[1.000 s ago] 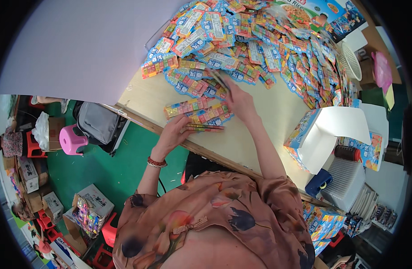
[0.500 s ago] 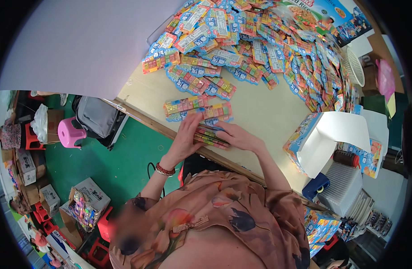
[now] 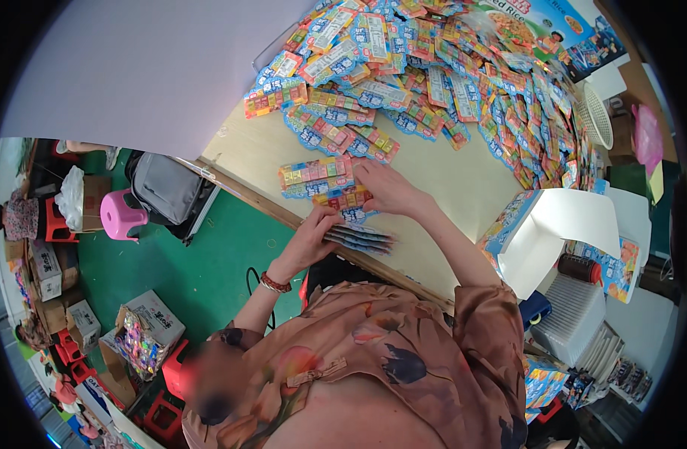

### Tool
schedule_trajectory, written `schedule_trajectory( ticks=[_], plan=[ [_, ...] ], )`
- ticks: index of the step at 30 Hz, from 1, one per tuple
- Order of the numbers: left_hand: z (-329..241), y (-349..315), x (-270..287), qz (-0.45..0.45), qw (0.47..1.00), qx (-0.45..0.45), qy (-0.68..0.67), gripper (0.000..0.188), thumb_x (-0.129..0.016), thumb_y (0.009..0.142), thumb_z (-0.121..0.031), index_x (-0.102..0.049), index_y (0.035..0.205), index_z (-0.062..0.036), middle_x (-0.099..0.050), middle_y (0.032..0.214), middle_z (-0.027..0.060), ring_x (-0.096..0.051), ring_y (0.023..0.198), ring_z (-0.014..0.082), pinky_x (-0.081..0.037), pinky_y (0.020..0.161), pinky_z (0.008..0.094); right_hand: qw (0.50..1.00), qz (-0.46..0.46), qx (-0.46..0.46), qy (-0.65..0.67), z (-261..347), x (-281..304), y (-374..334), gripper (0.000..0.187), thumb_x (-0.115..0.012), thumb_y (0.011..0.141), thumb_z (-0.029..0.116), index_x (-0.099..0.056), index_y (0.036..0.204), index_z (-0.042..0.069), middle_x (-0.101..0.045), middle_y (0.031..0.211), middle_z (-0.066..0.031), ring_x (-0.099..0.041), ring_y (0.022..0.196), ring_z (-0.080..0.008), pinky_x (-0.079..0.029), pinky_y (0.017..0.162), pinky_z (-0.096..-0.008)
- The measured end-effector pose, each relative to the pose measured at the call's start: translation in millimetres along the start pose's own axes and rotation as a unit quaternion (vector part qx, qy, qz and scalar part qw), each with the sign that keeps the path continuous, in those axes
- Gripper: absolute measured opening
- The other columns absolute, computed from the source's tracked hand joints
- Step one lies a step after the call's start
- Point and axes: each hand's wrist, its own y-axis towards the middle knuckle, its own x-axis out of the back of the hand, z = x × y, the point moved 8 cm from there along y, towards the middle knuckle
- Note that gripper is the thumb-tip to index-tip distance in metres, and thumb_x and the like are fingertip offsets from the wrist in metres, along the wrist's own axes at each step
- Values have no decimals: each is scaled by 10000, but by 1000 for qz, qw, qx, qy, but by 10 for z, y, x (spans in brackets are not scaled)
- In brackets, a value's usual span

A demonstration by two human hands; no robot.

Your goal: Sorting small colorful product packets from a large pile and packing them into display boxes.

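Note:
Near the table's front edge my left hand (image 3: 313,238) is closed on a small stack of flat blister packs (image 3: 363,239), seen edge-on. Just beyond it, my right hand (image 3: 392,190) has its thumb and fingers about the right end of a loose blister pack (image 3: 342,199) on the table. That pack has rows of small red, yellow and green pieces on a blue-edged card. Touching it on the far side lies another blister pack (image 3: 312,170). My right fingertips are partly hidden.
A large heap of similar blister packs (image 3: 433,75) covers the table's far side. At the right stands an open white-flapped display box (image 3: 538,232), with a stack of clear plastic trays (image 3: 571,310) nearer me. A pale panel (image 3: 134,67) borders the left; a pink stool (image 3: 124,215) stands on the floor.
My hands have moved apart. The left keeps the stack, now tilted edge-on, while the right has left the stack and reached away from me to the loose pack.

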Motion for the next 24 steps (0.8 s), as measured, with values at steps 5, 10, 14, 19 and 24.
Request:
schedule_trajectory(
  ticks=[5, 10, 14, 19, 24],
  plan=[
    [-19, -54, -17, -31, 998, -36, 52, 530, -754, 645, 27, -523, 1118, -33, -492, 1111, 150, -528, 1043, 336, -482, 854, 373, 998, -36, -33, 42, 43, -128, 419, 611, -783, 677, 216, -481, 1174, 27, -513, 1143, -147, -465, 1171, -326, -409, 932, -453],
    [23, -6, -8, -36, 999, 26, 2, 517, -773, 651, -1, -522, 1102, -30, -497, 1103, 145, -541, 1010, 336, -482, 842, 371, 982, -60, -57, -168, 248, -65, 808, 545, -791, 652, 256, -580, 1101, 32, -530, 1126, -151, -445, 1168, -321, -384, 943, -480],
    [64, 37, 6, -71, 997, 35, 5, 495, -790, 654, -26, -530, 1075, -25, -518, 1073, 133, -557, 989, 324, -486, 825, 369, 975, 72, -17, -211, 184, -194, 892, 550, -801, 575, 276, -594, 1019, 26, -550, 1095, -151, -492, 1105, -309, -414, 875, -454],
    [209, 36, 124, -156, 978, 123, -69, 502, -835, 654, -68, -551, 1066, -30, -610, 994, 77, -627, 902, 197, -511, 823, 303, 973, -10, -36, 226, -212, -83, 413, 526, -777, 650, 215, -491, 1053, 34, -597, 942, -103, -609, 808, -246, -484, 715, -349],
    [314, 66, 17, -151, 949, 168, -222, 554, -854, 660, -78, -529, 1104, -17, -626, 978, 57, -624, 876, 133, -526, 782, 280, 791, -202, -211, 537, -662, 144, -320, 467, -664, 845, 146, -441, 1245, 58, -580, 1035, -56, -580, 889, -125, -492, 740, -290]
  ],
)
